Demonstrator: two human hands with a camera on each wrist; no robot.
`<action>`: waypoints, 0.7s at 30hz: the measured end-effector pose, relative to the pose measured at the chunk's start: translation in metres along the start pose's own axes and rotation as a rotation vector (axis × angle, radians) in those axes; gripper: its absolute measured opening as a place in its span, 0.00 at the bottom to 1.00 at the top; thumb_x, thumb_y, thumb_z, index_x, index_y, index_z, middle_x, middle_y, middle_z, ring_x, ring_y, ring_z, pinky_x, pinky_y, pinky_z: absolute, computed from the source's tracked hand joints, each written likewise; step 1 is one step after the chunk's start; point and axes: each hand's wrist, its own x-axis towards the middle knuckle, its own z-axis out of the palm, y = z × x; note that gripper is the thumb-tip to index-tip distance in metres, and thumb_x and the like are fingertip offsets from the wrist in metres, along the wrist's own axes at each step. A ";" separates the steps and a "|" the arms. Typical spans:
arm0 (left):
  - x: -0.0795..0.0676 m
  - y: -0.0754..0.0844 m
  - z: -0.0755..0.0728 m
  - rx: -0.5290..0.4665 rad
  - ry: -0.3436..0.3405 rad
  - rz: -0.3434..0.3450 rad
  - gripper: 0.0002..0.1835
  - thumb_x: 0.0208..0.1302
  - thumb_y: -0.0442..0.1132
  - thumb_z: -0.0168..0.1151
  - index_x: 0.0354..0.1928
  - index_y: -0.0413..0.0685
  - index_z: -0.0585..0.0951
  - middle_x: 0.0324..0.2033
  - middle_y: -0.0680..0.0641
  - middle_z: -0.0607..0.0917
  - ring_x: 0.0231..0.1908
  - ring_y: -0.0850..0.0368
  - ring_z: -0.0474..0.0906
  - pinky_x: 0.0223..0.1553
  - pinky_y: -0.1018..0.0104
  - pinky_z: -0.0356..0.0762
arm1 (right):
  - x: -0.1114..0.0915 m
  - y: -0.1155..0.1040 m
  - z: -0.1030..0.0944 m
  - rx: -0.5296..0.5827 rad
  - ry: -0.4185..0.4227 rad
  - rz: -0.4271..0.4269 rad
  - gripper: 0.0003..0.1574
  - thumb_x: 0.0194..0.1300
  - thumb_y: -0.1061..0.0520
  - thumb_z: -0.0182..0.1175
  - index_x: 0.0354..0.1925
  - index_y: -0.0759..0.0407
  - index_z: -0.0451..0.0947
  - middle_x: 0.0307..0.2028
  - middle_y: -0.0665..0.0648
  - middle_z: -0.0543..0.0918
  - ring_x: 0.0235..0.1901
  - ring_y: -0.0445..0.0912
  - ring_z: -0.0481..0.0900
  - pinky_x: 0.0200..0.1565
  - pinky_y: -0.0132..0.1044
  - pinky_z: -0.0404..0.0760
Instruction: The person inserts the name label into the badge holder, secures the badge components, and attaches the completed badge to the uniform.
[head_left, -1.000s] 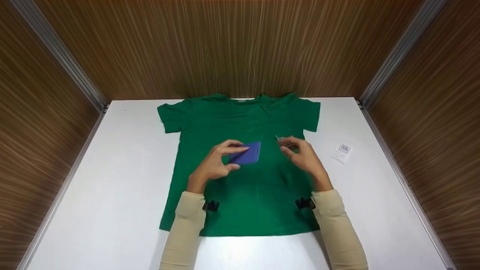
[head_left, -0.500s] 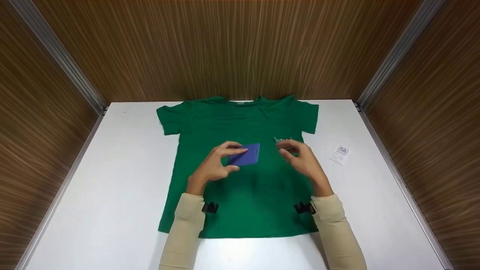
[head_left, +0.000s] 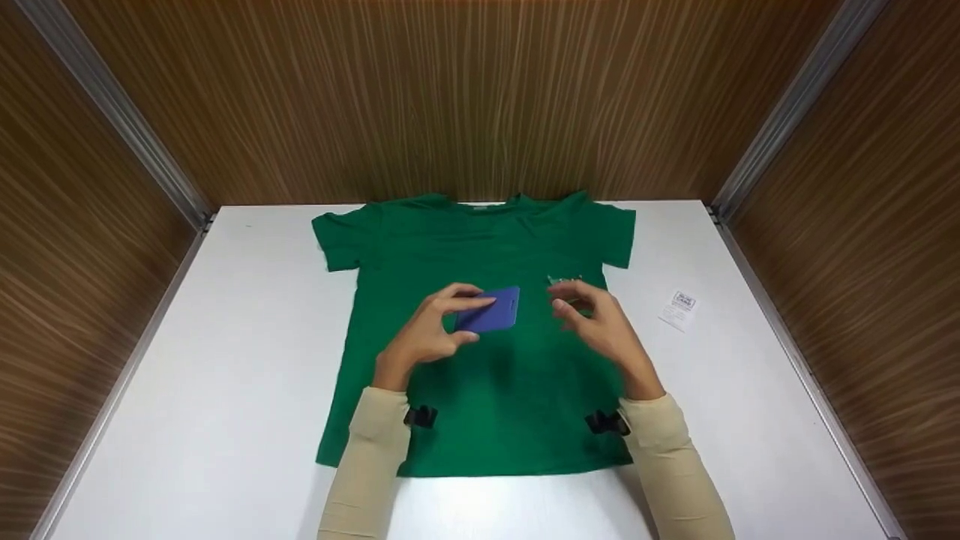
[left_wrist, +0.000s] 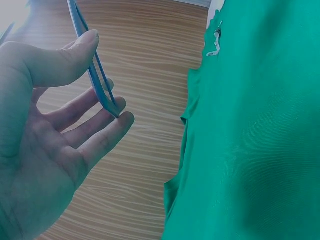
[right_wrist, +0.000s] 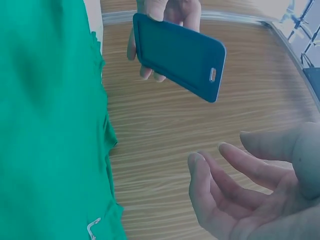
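Observation:
My left hand (head_left: 429, 324) pinches a blue card holder (head_left: 496, 312) by its left end, thumb below and fingers above, over the middle of a spread green T-shirt (head_left: 480, 420). The holder's flat face and its slot (right_wrist: 213, 75) show in the right wrist view; the left wrist view catches it edge-on. Facing it from the right, my right hand (head_left: 600, 322) hovers with loosely bent fingers and nothing between them. Just beyond those fingertips, a small silvery clip (head_left: 564, 280) lies on the shirt, partly hidden by the hand in the head view.
A small white printed card (head_left: 679, 309) lies to the right of the shirt on the white table (head_left: 210, 360). Wood-grain panels (head_left: 465, 97) enclose the table at the back and both sides, with metal rails in the corners.
My right hand has shifted slightly to the left, its fingers a little more spread. My left hand keeps its pinch on the card holder, almost still. The head view has tilted slightly.

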 end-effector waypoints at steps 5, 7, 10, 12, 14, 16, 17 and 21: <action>0.000 0.002 0.001 0.004 -0.002 -0.005 0.30 0.65 0.38 0.72 0.68 0.65 0.79 0.69 0.44 0.75 0.69 0.40 0.70 0.68 0.38 0.71 | -0.002 -0.005 0.003 0.007 -0.002 -0.003 0.20 0.78 0.59 0.57 0.63 0.64 0.78 0.55 0.69 0.84 0.47 0.56 0.87 0.44 0.45 0.89; 0.001 0.002 0.001 0.001 -0.002 -0.001 0.30 0.65 0.37 0.72 0.68 0.64 0.79 0.69 0.44 0.75 0.69 0.41 0.70 0.68 0.38 0.71 | -0.002 -0.007 0.004 0.006 -0.002 -0.009 0.20 0.77 0.58 0.58 0.63 0.62 0.78 0.53 0.68 0.84 0.45 0.52 0.87 0.43 0.45 0.89; 0.001 0.003 0.002 -0.006 0.000 0.006 0.30 0.65 0.35 0.72 0.68 0.63 0.80 0.68 0.43 0.75 0.69 0.41 0.70 0.69 0.38 0.70 | -0.003 -0.009 0.007 0.010 0.000 -0.019 0.21 0.77 0.57 0.58 0.64 0.62 0.77 0.52 0.66 0.85 0.43 0.48 0.87 0.43 0.47 0.89; 0.001 0.004 0.002 -0.012 0.000 0.010 0.30 0.64 0.34 0.72 0.68 0.63 0.80 0.68 0.43 0.75 0.69 0.40 0.70 0.69 0.38 0.70 | -0.004 -0.011 0.009 0.012 -0.002 -0.028 0.23 0.77 0.56 0.58 0.66 0.61 0.76 0.51 0.66 0.85 0.44 0.48 0.87 0.43 0.47 0.89; 0.002 0.004 0.002 -0.012 -0.002 0.011 0.30 0.64 0.35 0.72 0.68 0.63 0.80 0.68 0.43 0.75 0.68 0.40 0.70 0.69 0.38 0.70 | -0.005 -0.012 0.011 0.017 -0.005 -0.033 0.24 0.77 0.55 0.59 0.67 0.61 0.75 0.51 0.66 0.85 0.45 0.51 0.88 0.44 0.47 0.89; 0.002 0.004 0.003 -0.009 -0.006 0.014 0.30 0.65 0.36 0.72 0.68 0.63 0.80 0.68 0.43 0.75 0.68 0.41 0.70 0.69 0.38 0.70 | -0.005 -0.013 0.013 0.013 -0.009 -0.039 0.25 0.77 0.54 0.60 0.68 0.60 0.74 0.51 0.66 0.84 0.46 0.55 0.88 0.43 0.44 0.89; 0.002 0.005 0.003 -0.008 -0.008 0.015 0.30 0.65 0.36 0.72 0.68 0.63 0.80 0.68 0.43 0.75 0.68 0.41 0.71 0.69 0.39 0.70 | -0.006 -0.013 0.014 0.013 -0.010 -0.041 0.26 0.76 0.54 0.60 0.68 0.59 0.74 0.51 0.67 0.84 0.46 0.56 0.88 0.43 0.45 0.89; 0.002 0.004 0.004 -0.010 -0.012 0.021 0.30 0.65 0.36 0.72 0.68 0.62 0.80 0.67 0.43 0.75 0.68 0.41 0.71 0.68 0.39 0.71 | -0.005 -0.013 0.019 0.004 -0.016 -0.050 0.27 0.76 0.54 0.61 0.69 0.58 0.73 0.52 0.67 0.84 0.46 0.56 0.88 0.41 0.40 0.89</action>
